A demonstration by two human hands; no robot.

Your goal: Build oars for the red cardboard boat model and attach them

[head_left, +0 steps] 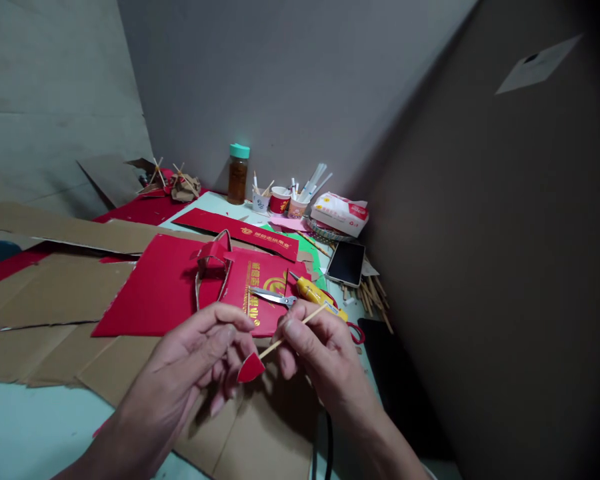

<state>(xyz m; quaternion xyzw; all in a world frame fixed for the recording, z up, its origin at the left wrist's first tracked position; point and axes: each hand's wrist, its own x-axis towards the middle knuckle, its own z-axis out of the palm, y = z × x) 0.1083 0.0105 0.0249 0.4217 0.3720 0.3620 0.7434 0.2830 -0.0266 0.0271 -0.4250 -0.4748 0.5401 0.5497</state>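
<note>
Between the thumb and fingers of my right hand [313, 333] is a thin wooden stick [274, 347], slanting down to the left. At its lower end sits a small red cardboard piece [251, 369] with a rounded edge. My left hand [200, 360] is beside that piece, its fingers loosely bent and apart, gripping nothing that I can see; whether a fingertip touches the red piece cannot be told. Just beyond the hands lie scissors [273, 296] and a yellow glue gun [313, 292], both on red cardboard [240, 267] printed in gold. A red cardboard loop shape [213, 261] stands there too.
Brown cardboard sheets [55, 287] spread across the left side. Toward the wall stand a lidded bottle [237, 175], paper cups [280, 200] with sticks and tubes, and a tissue pack [340, 212]. A phone [347, 263] and loose wooden sticks [375, 297] lie at right.
</note>
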